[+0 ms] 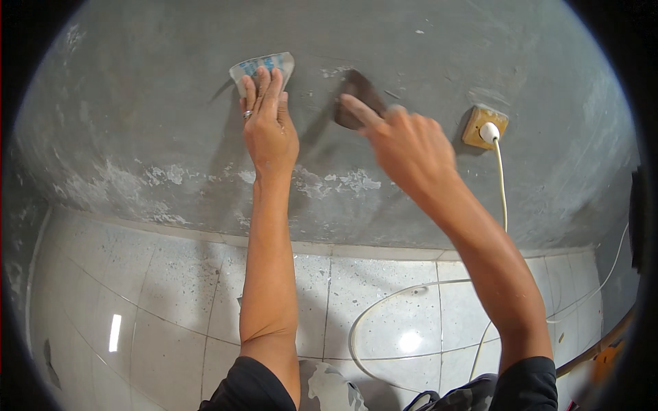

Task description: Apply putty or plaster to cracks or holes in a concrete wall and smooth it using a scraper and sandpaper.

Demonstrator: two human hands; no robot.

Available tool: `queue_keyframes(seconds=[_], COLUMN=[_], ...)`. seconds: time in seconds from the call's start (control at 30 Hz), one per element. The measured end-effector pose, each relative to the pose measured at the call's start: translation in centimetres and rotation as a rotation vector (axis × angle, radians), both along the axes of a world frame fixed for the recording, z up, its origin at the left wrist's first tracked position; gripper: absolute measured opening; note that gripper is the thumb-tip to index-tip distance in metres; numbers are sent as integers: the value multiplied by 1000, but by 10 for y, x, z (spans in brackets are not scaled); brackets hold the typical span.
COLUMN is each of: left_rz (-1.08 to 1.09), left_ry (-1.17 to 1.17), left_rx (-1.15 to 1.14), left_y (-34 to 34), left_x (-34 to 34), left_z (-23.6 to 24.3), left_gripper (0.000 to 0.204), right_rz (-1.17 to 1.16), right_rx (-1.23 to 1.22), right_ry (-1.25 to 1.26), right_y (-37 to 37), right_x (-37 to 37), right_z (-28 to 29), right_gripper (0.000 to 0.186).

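My left hand (271, 130), with a ring on one finger, grips a pale flared sheet or plate (282, 63) with blue printing. Its fingers press along the face of the piece, close to the grey wall (171, 75); the thumb is hidden. To the right, my right hand (415, 147) is closed around a dark brown putty scraper (360, 96), index finger stretched along the blade. Motion smears that finger and the blade, and the scraper's handle is hidden by the hand. Between the two tools, small white flaked spots (334, 71) mark the wall.
A yellowish wall socket (476, 130) with a white plug (489, 131) sits right of my right hand. Its cord (502, 185) drops and loops over white floor tiles (274, 322) strewn with flakes. Peeling patches (343, 181) run low along the wall. Something orange (606, 362) lies lower right.
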State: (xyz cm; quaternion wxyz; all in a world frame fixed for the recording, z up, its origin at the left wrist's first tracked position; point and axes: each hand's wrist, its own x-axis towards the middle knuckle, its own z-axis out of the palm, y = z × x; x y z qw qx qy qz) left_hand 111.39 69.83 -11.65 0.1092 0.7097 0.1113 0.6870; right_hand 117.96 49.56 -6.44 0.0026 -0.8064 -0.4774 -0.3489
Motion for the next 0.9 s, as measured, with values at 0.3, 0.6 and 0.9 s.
queue_keyframes(seconds=[0.3,0.6,0.9], left_rz=[17,-1,-10], left_ry=[-15,2,-29], left_rx=[-26,-79,-39], left_y=[-1,-6,-3], left_x=[7,2,4], left_z=[0,3,2], left_gripper=[36,34,34], right_rz=[173,403,-11], right_rx=[58,496,232], right_ry=[117,264,-204], right_y=[31,-53,-54], right_x=[-6,-4,2], right_z=[10,11,24], right_gripper=[60,73,67])
